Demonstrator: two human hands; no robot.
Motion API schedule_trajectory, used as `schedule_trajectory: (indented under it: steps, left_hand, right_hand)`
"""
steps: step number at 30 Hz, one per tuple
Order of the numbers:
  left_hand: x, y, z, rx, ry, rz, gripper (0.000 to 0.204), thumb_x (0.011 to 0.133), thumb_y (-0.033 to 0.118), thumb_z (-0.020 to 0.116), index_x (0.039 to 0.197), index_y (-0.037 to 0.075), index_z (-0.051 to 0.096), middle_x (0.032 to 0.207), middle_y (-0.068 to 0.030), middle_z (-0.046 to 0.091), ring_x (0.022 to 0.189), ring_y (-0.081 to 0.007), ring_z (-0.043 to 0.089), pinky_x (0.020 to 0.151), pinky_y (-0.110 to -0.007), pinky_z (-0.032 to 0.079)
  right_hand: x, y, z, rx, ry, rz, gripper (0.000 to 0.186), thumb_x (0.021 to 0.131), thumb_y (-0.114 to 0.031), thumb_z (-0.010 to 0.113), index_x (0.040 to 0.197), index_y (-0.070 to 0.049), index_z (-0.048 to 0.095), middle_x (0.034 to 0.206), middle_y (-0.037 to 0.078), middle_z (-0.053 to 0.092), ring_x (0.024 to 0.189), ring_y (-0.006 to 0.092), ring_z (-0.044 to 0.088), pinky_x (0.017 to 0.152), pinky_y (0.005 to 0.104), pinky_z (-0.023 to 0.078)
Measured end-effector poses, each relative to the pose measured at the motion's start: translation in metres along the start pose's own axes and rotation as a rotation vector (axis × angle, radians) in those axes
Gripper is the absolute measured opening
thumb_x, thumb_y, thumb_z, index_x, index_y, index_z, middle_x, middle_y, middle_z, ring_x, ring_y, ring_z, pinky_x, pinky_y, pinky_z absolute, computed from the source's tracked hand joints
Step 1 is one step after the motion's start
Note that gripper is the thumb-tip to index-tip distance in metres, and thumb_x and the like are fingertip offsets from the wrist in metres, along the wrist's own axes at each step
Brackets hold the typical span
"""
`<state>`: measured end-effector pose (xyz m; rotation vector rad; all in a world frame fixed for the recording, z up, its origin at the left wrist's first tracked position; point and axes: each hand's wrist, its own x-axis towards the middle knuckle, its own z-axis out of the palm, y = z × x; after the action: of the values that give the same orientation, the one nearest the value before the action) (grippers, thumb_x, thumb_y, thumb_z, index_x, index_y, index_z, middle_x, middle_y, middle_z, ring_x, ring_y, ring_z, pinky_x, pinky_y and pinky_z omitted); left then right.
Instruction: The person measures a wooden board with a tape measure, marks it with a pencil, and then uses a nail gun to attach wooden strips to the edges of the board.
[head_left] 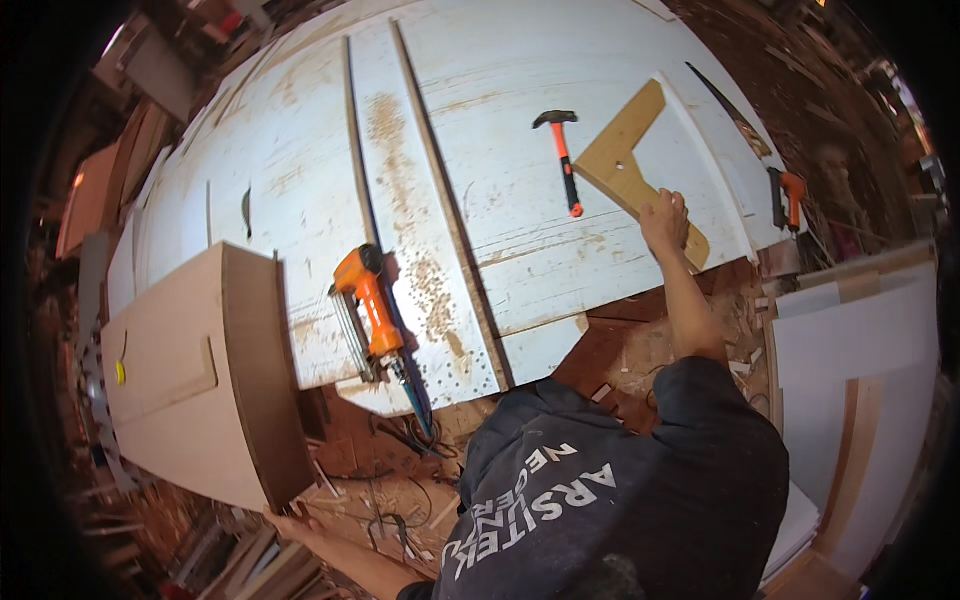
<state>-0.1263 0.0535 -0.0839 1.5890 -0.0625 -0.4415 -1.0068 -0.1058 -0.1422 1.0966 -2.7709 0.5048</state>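
My right hand (666,217) is closed round the lower arm of an L-shaped wooden board (622,165), which lies on a large white panel (480,100). At the lower left, my left hand (290,523) meets the bottom near corner of a brown wooden box (170,350). Its fingers are partly hidden there, but it seems to grip the edge. Left of the L-shaped board lies a claw hammer (565,160) with an orange and black handle. An orange nail gun (375,310) rests by the panel's near edge, with a hose (417,405) attached.
Two long narrow strips (435,160) run along the panel. A handsaw (735,112) with an orange and black handle lies at its right edge. White sheets (840,340) stand at the right. Wood offcuts (250,560) and shavings litter the floor.
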Motion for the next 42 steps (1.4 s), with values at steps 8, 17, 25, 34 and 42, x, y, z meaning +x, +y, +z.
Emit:
schedule_trajectory:
  steps: [8,17,25,34,42]
  left_hand:
    - [-0.008,0.005,0.027,-0.001,-0.039,-0.019,0.05,0.098,0.049,0.058,0.128,0.009,0.059,0.127,-0.0059,0.06,0.106,-0.0214,0.056,0.08,-0.042,0.043]
    - [0.024,-0.029,0.003,-0.056,-0.16,-0.101,0.039,0.1,0.04,0.056,0.128,0.014,0.063,0.124,-0.0022,0.066,0.113,-0.0185,0.062,0.085,-0.038,0.058]
    - [0.013,-0.01,0.001,-0.143,-0.164,-0.117,0.044,0.093,0.046,0.067,0.125,0.015,0.065,0.125,-0.0013,0.064,0.118,-0.0242,0.056,0.096,-0.047,0.047]
    - [0.006,0.024,-0.01,-0.116,-0.359,-0.203,0.023,0.097,0.036,0.069,0.102,0.013,0.067,0.087,0.0046,0.063,0.073,-0.0095,0.057,0.071,-0.025,0.048]
    - [0.102,0.104,0.01,-0.082,-0.185,0.077,0.047,0.097,0.04,0.07,0.126,0.002,0.071,0.096,0.002,0.065,0.079,-0.0094,0.055,0.074,-0.027,0.047]
  right_hand:
    - [0.056,0.188,-0.042,-0.343,-0.16,0.594,0.055,0.095,-0.035,0.063,0.137,0.0,0.054,0.142,0.023,0.055,0.133,0.0372,0.053,0.107,0.0527,0.047]
    - [0.109,0.247,-0.005,0.094,0.097,0.247,0.037,0.108,-0.029,0.039,0.122,-0.004,0.06,0.118,0.027,0.069,0.113,0.0447,0.065,0.096,0.0533,0.051]
    - [-0.054,-0.086,-0.004,0.759,-0.216,-0.325,0.051,0.103,-0.023,0.062,0.145,0.004,0.049,0.137,0.023,0.06,0.128,0.033,0.056,0.111,0.0417,0.041]
    - [-0.407,-0.424,-0.141,0.962,-0.752,-1.323,0.034,0.09,-0.017,0.072,0.119,-0.004,0.064,0.108,0.018,0.063,0.1,0.0384,0.064,0.084,0.0475,0.052]
    - [-0.591,-0.519,-0.162,0.768,-0.576,-1.57,0.038,0.086,-0.018,0.074,0.115,0.001,0.059,0.101,0.017,0.057,0.094,0.035,0.061,0.072,0.044,0.056]
